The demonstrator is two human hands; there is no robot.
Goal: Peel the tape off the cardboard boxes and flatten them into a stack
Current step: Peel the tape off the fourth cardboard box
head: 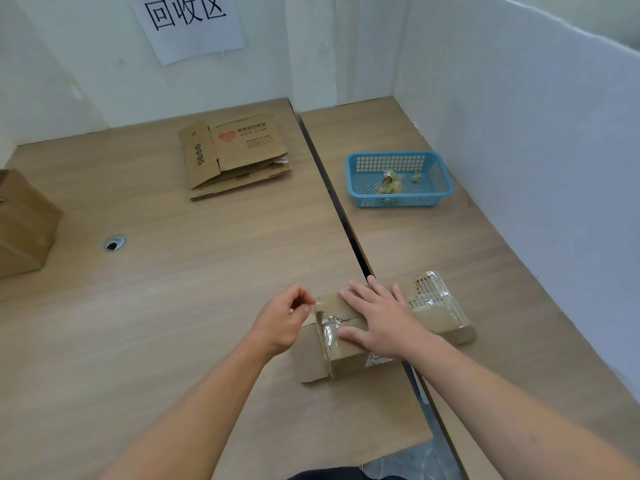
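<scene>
I'm pinching the tape [327, 329] end w/ my L hand [282, 318], fingers curling in; my R hand [381, 320] is pressing flat, palm down, fingers spread.

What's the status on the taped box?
Left hand pinches tape end. Right hand flat, pressing box down. Tape mostly still on. Nothing blocking.

Two light wood-grain tables are standing side by side: the wide left table [156, 271] and the narrower right table [485, 258]. A dark narrow gap [332, 188] is running between them from near to far. A round metal-rimmed cable hole [115, 242] is sitting in the left table, toward its left edge. White panel walls [86, 64] are closing off the far side; a white paper sheet with black printed characters [188, 22] is hanging there. A white partition board [536, 116] is bordering the right table. Grey mottled floor [415, 459] is showing at the near edge. Light is falling evenly.
</scene>
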